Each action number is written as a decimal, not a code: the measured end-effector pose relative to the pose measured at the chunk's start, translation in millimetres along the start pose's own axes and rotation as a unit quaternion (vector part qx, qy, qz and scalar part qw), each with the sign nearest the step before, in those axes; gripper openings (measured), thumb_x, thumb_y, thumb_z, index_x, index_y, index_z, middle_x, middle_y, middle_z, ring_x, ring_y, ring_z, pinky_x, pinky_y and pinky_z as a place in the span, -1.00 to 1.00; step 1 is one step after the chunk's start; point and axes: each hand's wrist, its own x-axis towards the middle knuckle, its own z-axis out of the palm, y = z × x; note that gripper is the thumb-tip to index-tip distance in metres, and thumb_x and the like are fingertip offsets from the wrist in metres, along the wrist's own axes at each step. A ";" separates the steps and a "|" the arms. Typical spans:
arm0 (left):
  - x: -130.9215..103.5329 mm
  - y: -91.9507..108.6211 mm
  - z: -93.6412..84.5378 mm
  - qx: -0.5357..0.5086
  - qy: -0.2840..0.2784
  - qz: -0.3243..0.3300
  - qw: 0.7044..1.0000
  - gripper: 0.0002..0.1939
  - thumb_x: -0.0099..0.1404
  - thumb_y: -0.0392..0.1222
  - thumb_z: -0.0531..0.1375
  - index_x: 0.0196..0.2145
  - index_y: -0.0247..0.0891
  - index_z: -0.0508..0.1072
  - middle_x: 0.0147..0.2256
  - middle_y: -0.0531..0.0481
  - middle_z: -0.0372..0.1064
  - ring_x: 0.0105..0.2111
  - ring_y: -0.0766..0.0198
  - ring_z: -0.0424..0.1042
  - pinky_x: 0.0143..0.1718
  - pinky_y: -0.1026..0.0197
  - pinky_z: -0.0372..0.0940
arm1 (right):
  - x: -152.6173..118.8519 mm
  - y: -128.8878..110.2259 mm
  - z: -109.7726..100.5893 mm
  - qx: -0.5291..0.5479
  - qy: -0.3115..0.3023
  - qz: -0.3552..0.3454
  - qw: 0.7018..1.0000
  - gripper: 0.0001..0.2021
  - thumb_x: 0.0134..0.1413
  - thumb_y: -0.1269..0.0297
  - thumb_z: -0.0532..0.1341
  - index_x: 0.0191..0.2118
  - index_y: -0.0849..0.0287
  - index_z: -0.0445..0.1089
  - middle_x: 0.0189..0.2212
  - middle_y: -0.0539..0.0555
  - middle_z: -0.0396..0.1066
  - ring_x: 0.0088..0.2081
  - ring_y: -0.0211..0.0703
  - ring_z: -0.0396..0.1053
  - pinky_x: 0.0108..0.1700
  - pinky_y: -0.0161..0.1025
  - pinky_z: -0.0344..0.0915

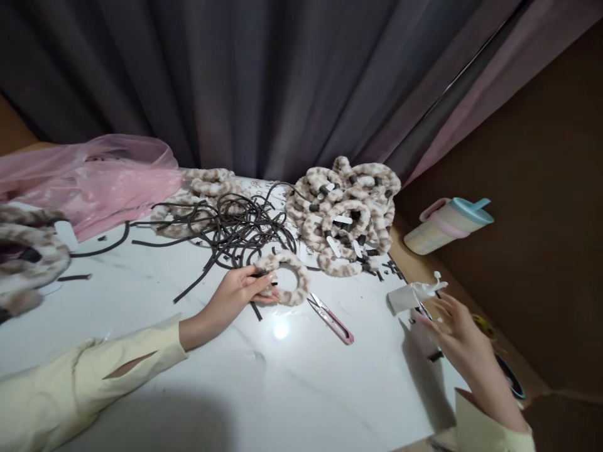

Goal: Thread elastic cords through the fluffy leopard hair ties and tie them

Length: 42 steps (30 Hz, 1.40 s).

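My left hand (240, 285) pinches a fluffy white-and-brown plush ring (301, 282) by its left side, just above the table. A short dark end shows by my fingertips. At the right edge of the table, my right hand (455, 326) is curled round a small white bottle (402, 299) with a thin, bent nozzle. The bottle is tilted, and my fingers hide part of it. Between both hands lie pink-handled thread snips (332, 320), blades toward the plush ring. Behind the ring spreads a tangle of dark cords (230, 226).
Many similar plush rings (372, 213), some with white tags, are heaped at the back right. A pink plastic bag (127, 182) and more plush pieces (42, 257) are at left. A tumbler with a blue lid (443, 226) stands at right, before a dark curtain (226, 81).
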 end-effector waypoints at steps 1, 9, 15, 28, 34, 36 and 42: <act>-0.3 0.0 0.0 0.001 -0.001 0.001 1.000 -0.61 0.04 -0.02 0.32 -0.31 -0.40 0.40 -0.46 -0.11 0.51 -0.38 0.13 0.53 -0.24 0.14 0.42 | -6.3 -9.0 -6.2 -0.103 0.012 -0.014 0.995 -0.53 -0.13 -0.11 0.14 -0.23 0.20 0.32 -0.26 0.35 0.42 -0.31 0.22 0.41 -0.38 0.04 0.31; -1.2 1.7 0.8 -0.011 -0.003 -0.002 1.000 -0.62 0.04 -0.04 0.32 -0.30 -0.41 0.43 -0.45 -0.13 0.51 -0.38 0.13 0.52 -0.21 0.11 0.41 | -44.2 -118.7 27.9 -0.123 -0.211 -0.327 0.913 -0.80 0.19 0.26 0.05 -0.19 0.24 0.34 -0.26 0.20 0.41 -0.33 -0.12 0.40 -0.35 -0.23 0.34; -6.0 15.0 -2.7 -0.040 -0.041 -0.025 0.998 -0.64 0.05 -0.05 0.32 -0.30 -0.40 0.45 -0.48 -0.11 0.50 -0.41 0.15 0.52 -0.25 0.14 0.42 | -39.8 -126.2 60.3 -0.265 -0.213 -0.450 0.826 -0.79 0.16 0.53 0.01 -0.44 0.25 0.31 -0.49 0.13 0.34 -0.47 -0.11 0.31 -0.47 -0.23 0.23; -15.4 38.5 1.0 -0.070 -0.099 -0.003 0.993 -0.68 0.09 -0.06 0.30 -0.32 -0.39 0.45 -0.50 -0.07 0.46 -0.47 0.19 0.51 -0.34 0.21 0.42 | 7.8 -179.9 25.3 0.276 -0.314 -0.155 0.895 -0.76 0.18 0.11 0.09 -0.24 0.18 0.34 -0.58 -0.01 0.29 -0.57 -0.30 0.23 -0.56 -0.36 0.17; -17.2 41.5 3.3 -0.082 -0.097 -0.008 0.992 -0.70 0.10 -0.07 0.29 -0.33 -0.38 0.46 -0.52 -0.04 0.45 -0.50 0.21 0.51 -0.40 0.24 0.41 | -9.0 -184.3 45.8 0.257 -0.345 -0.191 0.882 -0.73 0.06 0.11 0.21 -0.30 0.24 0.47 -0.55 0.05 0.33 -0.51 -0.26 0.22 -0.51 -0.33 0.15; -17.7 42.1 3.6 -0.081 -0.094 -0.005 0.992 -0.70 0.08 -0.06 0.30 -0.34 -0.38 0.46 -0.52 -0.03 0.45 -0.50 0.22 0.51 -0.41 0.26 0.40 | -10.8 -184.9 47.0 0.265 -0.369 -0.174 0.874 -0.74 0.08 0.14 0.19 -0.35 0.26 0.48 -0.58 0.02 0.29 -0.55 -0.31 0.15 -0.55 -0.35 0.09; -18.8 41.5 2.6 -0.071 -0.097 0.006 0.993 -0.69 0.11 -0.06 0.29 -0.30 -0.38 0.46 -0.50 -0.04 0.47 -0.46 0.19 0.52 -0.38 0.25 0.40 | -10.3 -189.3 46.9 0.275 -0.444 -0.111 0.845 -0.72 0.09 0.12 0.18 -0.34 0.25 0.50 -0.59 -0.03 0.20 -0.58 -0.38 0.02 -0.61 -0.38 -0.03</act>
